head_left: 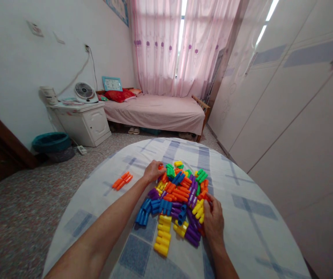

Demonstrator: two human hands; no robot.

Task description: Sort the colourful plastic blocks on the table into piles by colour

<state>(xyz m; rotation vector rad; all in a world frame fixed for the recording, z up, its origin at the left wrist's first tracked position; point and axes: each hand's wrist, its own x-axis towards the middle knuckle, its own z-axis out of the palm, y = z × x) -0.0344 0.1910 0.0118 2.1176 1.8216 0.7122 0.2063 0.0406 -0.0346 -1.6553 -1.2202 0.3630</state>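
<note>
Bullet-shaped plastic building blocks in joined rows lie in a loose pile (178, 193). My left hand (154, 170) is at the pile's far left edge, its fingers closed on an orange block (161, 167) beside some green blocks (170, 171). At the right side, my right hand (214, 219) has its thumb and forefinger closed around the end of an orange block (205, 194), partly hidden by the fingers. Yellow blocks (198, 211) lie against that thumb. Nearest me are a yellow row (163, 236) and a purple block (192, 235). Blue blocks (143, 212) sit at the left.
A separate orange block group (122, 180) lies left of my left forearm. The round table (253, 232) has a checked cloth. Beyond it stand a bed (155, 110), a white cabinet (96, 126) with a fan (85, 92), a bin (52, 142) and a wardrobe (285, 116).
</note>
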